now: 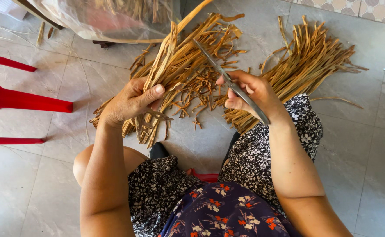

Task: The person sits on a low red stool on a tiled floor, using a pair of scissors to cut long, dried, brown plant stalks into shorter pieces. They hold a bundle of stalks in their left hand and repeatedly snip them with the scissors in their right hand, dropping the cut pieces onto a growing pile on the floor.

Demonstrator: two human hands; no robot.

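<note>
Holding a bunch of long dry tan leaf strips (166,61) tight in the left hand (131,103), fingers wrapped round it, strip ends poking out below the fist. Gripping long grey metal scissors (227,79) in the right hand (251,94), closed round the handle, blades pointing up past the bunch. Hands near but apart. Best to keep the bunch squeezed flat and cut close, thumb well back. Trimmed brown scraps (192,96) between the hands, a neat tan pile (315,57) beyond the right hand, a red plastic chair (12,98) left of the left hand.
</note>
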